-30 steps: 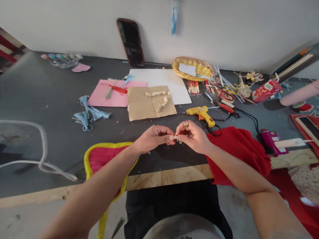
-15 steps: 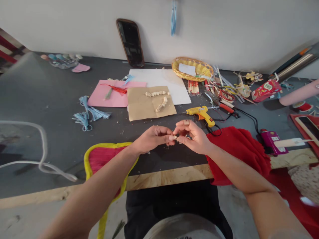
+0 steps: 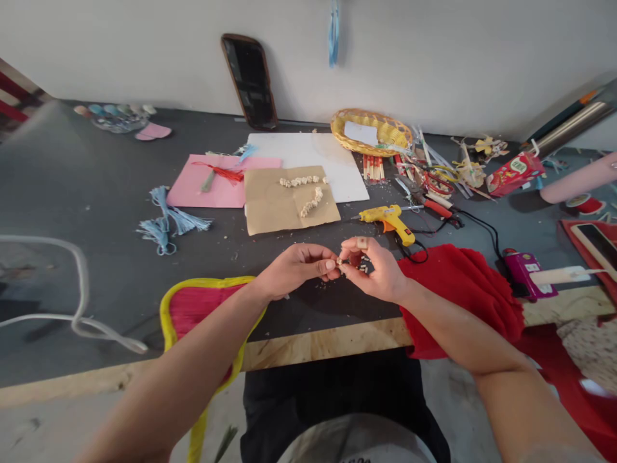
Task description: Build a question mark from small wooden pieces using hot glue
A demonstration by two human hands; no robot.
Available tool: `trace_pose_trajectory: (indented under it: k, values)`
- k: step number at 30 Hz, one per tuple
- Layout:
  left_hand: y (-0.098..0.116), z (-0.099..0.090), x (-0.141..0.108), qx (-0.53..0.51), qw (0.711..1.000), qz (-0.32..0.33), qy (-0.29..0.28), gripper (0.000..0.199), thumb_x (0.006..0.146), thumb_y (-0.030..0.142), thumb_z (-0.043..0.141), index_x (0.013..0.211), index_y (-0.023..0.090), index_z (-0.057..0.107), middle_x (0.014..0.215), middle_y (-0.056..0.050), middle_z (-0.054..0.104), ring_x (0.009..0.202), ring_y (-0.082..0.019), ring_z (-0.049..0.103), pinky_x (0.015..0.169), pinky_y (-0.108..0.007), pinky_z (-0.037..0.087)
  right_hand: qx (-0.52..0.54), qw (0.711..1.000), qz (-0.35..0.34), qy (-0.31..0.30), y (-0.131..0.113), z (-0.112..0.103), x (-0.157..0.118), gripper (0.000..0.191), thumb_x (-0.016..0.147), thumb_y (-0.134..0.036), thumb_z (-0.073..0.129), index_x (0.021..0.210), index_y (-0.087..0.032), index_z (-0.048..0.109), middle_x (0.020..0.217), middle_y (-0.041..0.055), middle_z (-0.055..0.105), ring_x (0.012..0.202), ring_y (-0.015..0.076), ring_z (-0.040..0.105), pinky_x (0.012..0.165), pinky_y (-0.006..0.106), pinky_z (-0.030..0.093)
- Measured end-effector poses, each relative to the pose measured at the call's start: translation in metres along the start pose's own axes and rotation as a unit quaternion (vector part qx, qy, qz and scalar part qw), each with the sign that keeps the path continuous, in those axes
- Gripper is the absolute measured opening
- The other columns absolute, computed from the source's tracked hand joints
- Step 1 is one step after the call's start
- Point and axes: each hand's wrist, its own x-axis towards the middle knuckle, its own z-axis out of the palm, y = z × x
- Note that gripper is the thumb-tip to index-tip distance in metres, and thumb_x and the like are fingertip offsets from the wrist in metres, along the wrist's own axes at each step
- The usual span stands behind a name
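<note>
Both hands meet over the dark table near its front edge. My left hand pinches a tiny beige piece between thumb and fingers. My right hand has its thumb and fingertips closed on the same piece from the other side; a tan band circles one finger. Several small pale bits lie on the table, partly behind the right hand. Beyond the hands, brown paper bears rows of beige clusters. A yellow glue gun lies just past my right hand.
Red cloth lies under my right forearm, and a yellow-edged red pad under the left. Blue tassels, pink paper, a wicker basket, pliers and a leaning phone are farther back. A white cable lies left.
The fingers of my right hand have shifted slightly around the tiny piece, showing more of the pale bits behind them. My left hand has hardly moved. The view has shifted a little.
</note>
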Motion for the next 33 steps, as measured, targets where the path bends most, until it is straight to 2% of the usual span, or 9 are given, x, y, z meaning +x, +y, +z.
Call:
trace_pose_trajectory:
  k: [5, 25, 29, 33]
  values:
    - [-0.0006, -0.0004, -0.0003, 0.002, 1.0, -0.003, 0.002, 0.03, 0.078, 0.044, 0.077, 0.079, 0.014, 0.074, 0.073, -0.003, 0.072, 0.067, -0.009, 0.06, 0.065, -0.02, 0.046, -0.019, 1.0, -0.012, -0.014, 0.0014, 0.0005, 0.0, 0.031, 0.089, -0.02, 0.06, 0.118, -0.023, 0.049, 0.094, 0.0032, 0.068, 0.066, 0.0098, 0.06, 0.066, 0.025, 0.055]
    - [0.0, -0.0009, -0.0013, -0.024, 1.0, 0.01, 0.006, 0.029, 0.079, 0.042, 0.077, 0.08, 0.013, 0.073, 0.073, -0.004, 0.071, 0.068, -0.01, 0.06, 0.066, -0.021, 0.046, 0.038, 0.999, -0.018, -0.014, -0.0018, -0.0002, 0.0003, 0.035, 0.09, -0.016, 0.058, 0.123, -0.024, 0.047, 0.099, 0.0041, 0.065, 0.069, 0.0093, 0.058, 0.066, 0.026, 0.054]
    - [-0.0013, -0.0025, -0.0013, -0.016, 1.0, 0.011, 0.004, 0.026, 0.081, 0.039, 0.076, 0.08, 0.013, 0.073, 0.073, -0.003, 0.071, 0.067, -0.009, 0.06, 0.067, -0.02, 0.046, 0.138, 0.989, 0.043, -0.005, -0.0027, 0.0001, 0.0005, 0.033, 0.093, -0.022, 0.058, 0.124, -0.026, 0.046, 0.098, 0.0026, 0.063, 0.069, 0.0091, 0.056, 0.065, 0.026, 0.052]
    - [-0.002, -0.0017, -0.0009, -0.02, 1.0, 0.003, 0.016, 0.025, 0.08, 0.039, 0.077, 0.082, 0.014, 0.074, 0.072, -0.003, 0.071, 0.066, -0.009, 0.06, 0.065, -0.019, 0.047, 0.204, 0.971, 0.12, 0.037, 0.0013, -0.0031, 0.0039, 0.034, 0.091, -0.035, 0.061, 0.121, -0.026, 0.047, 0.098, 0.0022, 0.06, 0.07, 0.0099, 0.054, 0.062, 0.026, 0.049]
